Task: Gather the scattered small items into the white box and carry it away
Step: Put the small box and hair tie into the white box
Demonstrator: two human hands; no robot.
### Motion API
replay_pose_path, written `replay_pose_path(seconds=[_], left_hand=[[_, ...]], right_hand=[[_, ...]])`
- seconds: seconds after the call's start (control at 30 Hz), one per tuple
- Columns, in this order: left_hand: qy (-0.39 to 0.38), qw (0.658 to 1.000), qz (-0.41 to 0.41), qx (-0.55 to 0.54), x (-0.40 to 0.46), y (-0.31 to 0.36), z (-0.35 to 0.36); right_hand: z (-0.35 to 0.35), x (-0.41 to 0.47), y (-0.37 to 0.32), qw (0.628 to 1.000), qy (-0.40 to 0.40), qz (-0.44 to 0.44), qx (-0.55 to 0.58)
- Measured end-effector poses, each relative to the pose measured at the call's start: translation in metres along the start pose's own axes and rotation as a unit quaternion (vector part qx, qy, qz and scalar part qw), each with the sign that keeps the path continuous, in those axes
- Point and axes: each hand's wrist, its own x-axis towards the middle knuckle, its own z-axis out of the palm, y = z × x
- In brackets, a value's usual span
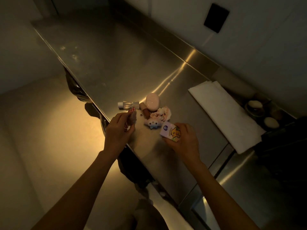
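Observation:
On the steel counter (pixel 126 67) lies a cluster of small items: a clear small bottle with a white cap (pixel 127 104), a pink oval case (pixel 152 102), a brown tube (pixel 144 110), a crumpled floral cloth (pixel 163 113) and a plush character clip (pixel 153 123). My left hand (pixel 118 130) grips a small red-checked pouch (pixel 132 116) at the counter's front edge. My right hand (pixel 183 138) holds a small white packet with a yellow cartoon figure (pixel 169 131) just above the counter. No white box can be made out with certainty.
A folded white cloth or flat white thing (pixel 224 113) lies to the right on the counter. Behind it sit dishes with pale round objects (pixel 255 104). A black bag (pixel 76 90) hangs under the counter's front edge. A dark panel (pixel 216 18) is on the wall.

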Motion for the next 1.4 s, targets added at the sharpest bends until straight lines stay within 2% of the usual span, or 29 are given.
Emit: replay_pose_path(seconds=[0.33, 0.43, 0.67, 1.03, 1.4], left_hand=[[0.040, 0.990, 0.132, -0.025, -0.034, 0.044, -0.056], [0.041, 0.983, 0.170, -0.055, -0.048, 0.062, -0.062], [0.003, 0.971, 0.205, -0.123, -0.080, 0.111, -0.047], [-0.063, 0.931, 0.308, -0.187, -0.138, 0.239, 0.002], [-0.147, 0.911, 0.320, -0.216, -0.249, 0.387, 0.085]], right_hand=[[-0.055, -0.042, -0.045, 0.997, 0.076, -0.021, -0.011], [-0.075, -0.067, -0.053, 0.995, 0.097, -0.005, -0.025], [-0.125, -0.127, -0.050, 0.986, 0.133, 0.060, -0.080], [-0.231, -0.221, 0.009, 0.959, 0.219, 0.126, -0.125], [-0.341, -0.324, 0.109, 0.949, 0.230, 0.183, -0.118]])
